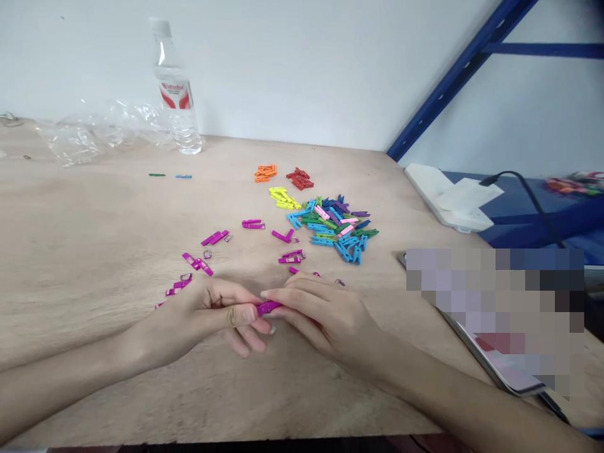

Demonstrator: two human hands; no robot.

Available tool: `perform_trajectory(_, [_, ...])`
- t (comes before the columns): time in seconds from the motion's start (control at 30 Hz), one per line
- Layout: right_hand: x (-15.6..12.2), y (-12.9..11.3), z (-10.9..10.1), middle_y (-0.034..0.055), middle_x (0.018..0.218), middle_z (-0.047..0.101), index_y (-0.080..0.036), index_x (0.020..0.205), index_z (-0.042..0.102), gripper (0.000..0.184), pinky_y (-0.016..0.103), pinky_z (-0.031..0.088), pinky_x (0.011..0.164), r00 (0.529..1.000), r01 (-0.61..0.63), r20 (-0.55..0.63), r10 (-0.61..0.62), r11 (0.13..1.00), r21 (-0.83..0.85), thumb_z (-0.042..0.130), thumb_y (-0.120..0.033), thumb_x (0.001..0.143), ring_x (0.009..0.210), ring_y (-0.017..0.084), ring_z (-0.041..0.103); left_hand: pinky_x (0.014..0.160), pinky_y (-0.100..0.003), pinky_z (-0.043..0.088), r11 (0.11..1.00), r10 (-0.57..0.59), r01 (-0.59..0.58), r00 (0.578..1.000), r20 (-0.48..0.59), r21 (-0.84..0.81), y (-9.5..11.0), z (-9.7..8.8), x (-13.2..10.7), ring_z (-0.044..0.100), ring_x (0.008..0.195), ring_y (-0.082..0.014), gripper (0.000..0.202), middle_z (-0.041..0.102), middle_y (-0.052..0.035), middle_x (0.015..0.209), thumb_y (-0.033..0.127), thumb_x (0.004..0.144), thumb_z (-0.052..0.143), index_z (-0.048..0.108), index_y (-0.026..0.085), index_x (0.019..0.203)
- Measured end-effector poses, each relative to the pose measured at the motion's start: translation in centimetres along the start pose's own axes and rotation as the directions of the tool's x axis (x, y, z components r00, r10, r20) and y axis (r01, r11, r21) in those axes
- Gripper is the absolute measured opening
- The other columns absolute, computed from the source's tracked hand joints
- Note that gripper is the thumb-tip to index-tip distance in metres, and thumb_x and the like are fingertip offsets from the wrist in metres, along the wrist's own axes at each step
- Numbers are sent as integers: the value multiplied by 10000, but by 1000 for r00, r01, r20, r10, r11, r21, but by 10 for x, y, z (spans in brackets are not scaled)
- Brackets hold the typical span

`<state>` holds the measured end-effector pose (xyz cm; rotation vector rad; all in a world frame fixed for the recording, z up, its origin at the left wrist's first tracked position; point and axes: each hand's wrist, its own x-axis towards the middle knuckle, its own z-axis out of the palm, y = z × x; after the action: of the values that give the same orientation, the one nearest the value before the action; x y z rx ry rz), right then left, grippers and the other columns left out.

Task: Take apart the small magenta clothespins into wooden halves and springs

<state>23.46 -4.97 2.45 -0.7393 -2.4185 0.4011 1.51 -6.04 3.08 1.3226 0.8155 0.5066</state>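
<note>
Magenta wooden mini clothespin [268, 307] held between my hands: left hand [202, 308] clamped on one end, thumb on top; right hand [325, 314] pinching the other. Step in hand: working this one piece; next move calls for a steady grip. Beyond, loose magenta clothespins [198, 263] on pale plywood tabletop [94, 201], a multicoloured clothespin heap [333, 229], a clear plastic water bottle [173, 88].
</note>
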Motion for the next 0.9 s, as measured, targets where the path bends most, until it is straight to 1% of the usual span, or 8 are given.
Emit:
perform_trajectory(0.17, [-1,-2,5,86,854,664,-129,971,635,213,298,531,755,999,8,49,-10,999,38,435,-193,936,813,167,620,700,-272,592,999,-45,43,997,-56,-30,-3,2,-1,712,759,-177,232,739,-69,832,343,873,572,704,157,834])
perform_trajectory(0.33, [0,-1,6,94,846,668,-99,949,643,257,319,529,759,999,34,41,-35,999,29,392,-155,945,811,172,609,676,-232,590,997,-65,61,995,-81,-50,-4,2,-1,710,743,-149,217,734,-51,835,339,882,563,689,165,853])
perform_trajectory(0.5, [4,-2,4,86,838,674,-103,943,652,225,308,520,758,999,27,28,-27,1000,12,437,-170,933,790,166,611,625,-188,575,998,-51,48,996,-79,-46,-4,2,-1,698,693,-122,252,721,-32,795,356,904,524,667,163,828])
perform_trajectory(0.57, [4,-3,4,81,837,676,-111,926,658,198,307,515,764,1000,16,20,-16,1000,-21,470,-174,920,783,165,612,599,-174,564,999,-42,40,994,-103,-26,-3,5,-1,683,652,-105,264,705,-19,770,355,913,508,658,160,820])
perform_trajectory(0.63, [5,-5,4,76,845,679,-114,920,662,172,314,509,787,1000,12,5,-12,998,-61,500,-170,905,792,165,614,588,-164,552,1000,-21,23,989,-145,9,-1,9,-1,666,634,-92,279,683,-7,747,352,925,485,648,156,811])
perform_trajectory(0.7, [4,-6,4,75,851,682,-103,949,660,158,322,505,806,999,31,-31,-34,995,-97,526,-165,892,811,169,617,591,-159,540,998,20,-8,983,-184,68,0,12,-1,651,636,-84,283,665,3,738,347,932,472,641,159,804])
perform_trajectory(0.8, [3,-6,4,72,854,681,-87,1011,649,180,327,514,799,994,69,-77,-79,989,-132,536,-156,889,823,172,616,599,-163,524,981,87,-46,973,-215,187,-2,14,-1,628,628,-77,273,654,15,732,340,935,464,631,172,799])
perform_trajectory(0.9, [2,-3,4,81,871,678,-85,1006,660,187,337,520,793,992,81,-81,-94,984,-158,517,-124,893,837,178,611,596,-179,502,948,129,-44,959,-254,315,-3,15,-4,604,614,-80,293,643,19,727,334,948,426,617,183,785])
